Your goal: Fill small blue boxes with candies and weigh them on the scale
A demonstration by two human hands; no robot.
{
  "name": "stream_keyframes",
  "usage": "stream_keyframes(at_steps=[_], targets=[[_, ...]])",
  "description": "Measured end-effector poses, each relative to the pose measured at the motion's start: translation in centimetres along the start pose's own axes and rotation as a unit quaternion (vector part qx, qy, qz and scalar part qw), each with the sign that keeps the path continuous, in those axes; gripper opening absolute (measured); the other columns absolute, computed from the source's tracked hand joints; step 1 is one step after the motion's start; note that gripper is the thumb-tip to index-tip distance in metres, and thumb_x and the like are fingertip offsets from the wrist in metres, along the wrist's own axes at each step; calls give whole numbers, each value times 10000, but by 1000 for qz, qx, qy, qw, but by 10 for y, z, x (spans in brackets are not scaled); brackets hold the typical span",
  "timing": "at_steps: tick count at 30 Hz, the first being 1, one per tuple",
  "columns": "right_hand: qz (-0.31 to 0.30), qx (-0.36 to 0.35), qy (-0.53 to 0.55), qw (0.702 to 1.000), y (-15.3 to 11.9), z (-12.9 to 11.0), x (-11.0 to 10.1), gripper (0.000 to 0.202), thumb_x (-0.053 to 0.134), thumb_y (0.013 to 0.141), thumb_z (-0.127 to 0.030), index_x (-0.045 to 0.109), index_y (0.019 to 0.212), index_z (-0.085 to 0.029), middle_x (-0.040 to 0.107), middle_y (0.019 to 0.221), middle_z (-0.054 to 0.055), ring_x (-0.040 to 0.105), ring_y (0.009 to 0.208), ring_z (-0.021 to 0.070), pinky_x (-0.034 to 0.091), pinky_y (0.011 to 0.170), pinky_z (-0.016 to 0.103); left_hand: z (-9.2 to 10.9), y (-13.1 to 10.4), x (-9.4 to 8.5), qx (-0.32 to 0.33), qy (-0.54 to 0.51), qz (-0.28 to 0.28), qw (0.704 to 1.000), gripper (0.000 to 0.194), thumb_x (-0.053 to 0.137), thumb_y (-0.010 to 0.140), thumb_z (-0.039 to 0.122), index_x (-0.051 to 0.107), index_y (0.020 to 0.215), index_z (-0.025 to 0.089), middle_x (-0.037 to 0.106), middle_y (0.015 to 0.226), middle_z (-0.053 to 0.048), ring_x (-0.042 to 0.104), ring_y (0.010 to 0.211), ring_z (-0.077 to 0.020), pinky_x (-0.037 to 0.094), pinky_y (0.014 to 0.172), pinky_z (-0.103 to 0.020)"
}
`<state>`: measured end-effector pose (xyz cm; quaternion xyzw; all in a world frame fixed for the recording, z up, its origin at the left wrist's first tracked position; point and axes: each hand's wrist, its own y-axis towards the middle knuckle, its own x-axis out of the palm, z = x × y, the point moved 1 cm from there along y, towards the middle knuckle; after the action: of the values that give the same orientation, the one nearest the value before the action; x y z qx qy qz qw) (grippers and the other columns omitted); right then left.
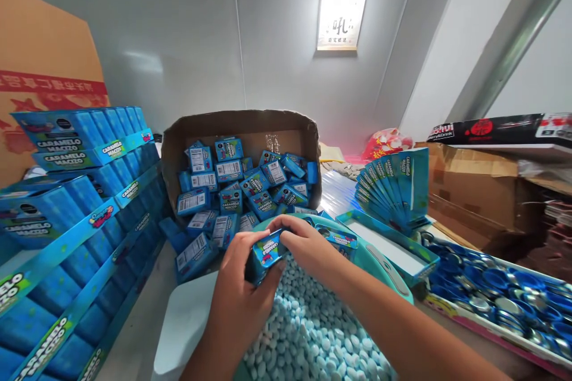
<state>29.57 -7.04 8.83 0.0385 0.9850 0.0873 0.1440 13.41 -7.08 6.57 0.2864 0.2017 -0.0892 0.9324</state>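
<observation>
Over a teal tub of pale blue candies [313, 321], my left hand [241, 286] is wrapped round the side of a small blue candy box [269, 250] printed "Caramelo Macizo". My right hand [306, 245] grips the same box at its upper right, thumb on its printed face and fingers partly hidden behind it. The box is tilted and held just above the candies. Another blue box [339, 238] lies just beyond my right hand at the tub's far rim [384, 262]. Whether the held box is filled cannot be seen.
A cardboard carton [241, 122] full of loose blue boxes stands beyond the tub. Stacked display trays [102, 220] line the left. On the right are a shallow blue tray [388, 247], fanned blue cartons [397, 184] and a bin of blue-and-silver lids [496, 292].
</observation>
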Motion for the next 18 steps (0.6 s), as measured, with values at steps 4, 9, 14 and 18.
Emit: stream_keyframes(at_steps=[4, 9, 14, 18], targets=[[3, 5, 25, 1000, -1, -2, 0, 256, 464, 716, -181, 667, 869, -208, 684, 953, 24, 601, 993, 217, 466, 874, 331, 0, 1, -1, -16, -4, -6, 1000, 343, 695, 879, 425, 640, 1190, 290, 645, 1185, -26, 623, 1099, -231, 502, 960, -365], [13, 12, 93, 996, -4, -4, 1, 257, 569, 782, -306, 677, 987, -196, 670, 981, 36, 609, 954, 213, 477, 843, 339, -4, -1, 2, -39, -30, 64, 997, 375, 728, 858, 400, 637, 1197, 267, 652, 1189, -35, 644, 1093, -232, 514, 971, -374], [22, 2, 89, 996, -1, 6, 3, 394, 563, 893, -493, 638, 1147, -201, 663, 1103, 72, 622, 1033, 236, 489, 862, 372, -5, 1, -3, -48, -63, 184, 980, 382, 749, 841, 373, 638, 1177, 230, 648, 1207, -57, 647, 1111, -232, 515, 992, -367], [-66, -68, -119, 988, -5, 18, 16, 233, 512, 940, -335, 676, 1010, -186, 676, 1028, 89, 619, 1004, 248, 476, 919, 422, -16, 7, -38, -58, -76, 211, 973, 466, 784, 816, 394, 624, 1213, 211, 671, 1156, -63, 665, 1022, -210, 536, 925, -342]])
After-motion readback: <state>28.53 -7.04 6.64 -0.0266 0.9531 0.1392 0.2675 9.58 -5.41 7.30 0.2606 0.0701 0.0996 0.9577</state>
